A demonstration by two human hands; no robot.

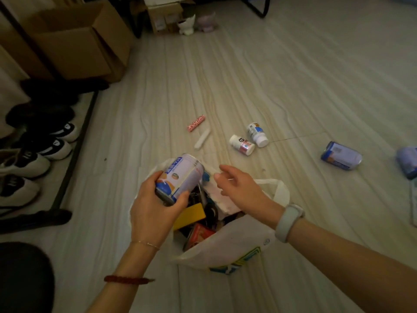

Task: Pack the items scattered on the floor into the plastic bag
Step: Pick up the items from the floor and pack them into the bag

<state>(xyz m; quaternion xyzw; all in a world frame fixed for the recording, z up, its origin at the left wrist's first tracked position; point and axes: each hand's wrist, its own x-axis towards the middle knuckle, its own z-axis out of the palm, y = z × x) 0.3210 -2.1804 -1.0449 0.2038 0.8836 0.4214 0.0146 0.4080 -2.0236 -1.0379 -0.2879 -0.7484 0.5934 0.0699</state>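
Observation:
A white plastic bag [237, 245] stands open on the floor, holding a yellow card, a white box and several dark items. My left hand [153, 211] grips a blue-and-white can [180, 177] tilted over the bag's left rim. My right hand [239, 186] hovers over the bag's mouth, fingers apart, holding nothing. On the floor beyond lie a pink tube [195, 123], a white stick [202, 139], two white pill bottles [242, 145] [257, 134], another blue can [341, 155] on its side and a bluish pack [408, 161] at the right edge.
A shoe rack with several shoes [38, 152] lines the left side. Cardboard boxes [76, 39] stand at the back left, two small pots [196, 23] at the back. A dark rounded shape [22, 276] fills the lower left corner.

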